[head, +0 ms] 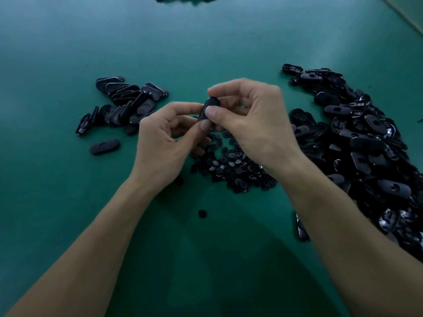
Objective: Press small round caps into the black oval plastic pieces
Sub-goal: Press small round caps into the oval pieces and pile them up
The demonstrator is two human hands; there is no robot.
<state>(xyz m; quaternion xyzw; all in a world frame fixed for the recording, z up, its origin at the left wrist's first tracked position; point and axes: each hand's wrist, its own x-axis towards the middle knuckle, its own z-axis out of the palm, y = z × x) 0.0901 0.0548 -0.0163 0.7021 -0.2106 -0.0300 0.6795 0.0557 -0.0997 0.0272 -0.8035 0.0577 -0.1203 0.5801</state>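
Green felt-like table: both hands pinch one matte oval piece.

Place: a bench for putting small parts together, workshop or factory
Surface: a wide green table
Stock: large heap of black oval pieces at right; pile of small round caps in the middle; smaller stack at left

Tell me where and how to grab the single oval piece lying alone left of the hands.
Pinch the lone oval piece across its two long edges, near the middle, coming down from above. It lies flat on the green mat, clear of the nearby pile, long axis roughly left to right, so its narrow width probably suits a pinch best.
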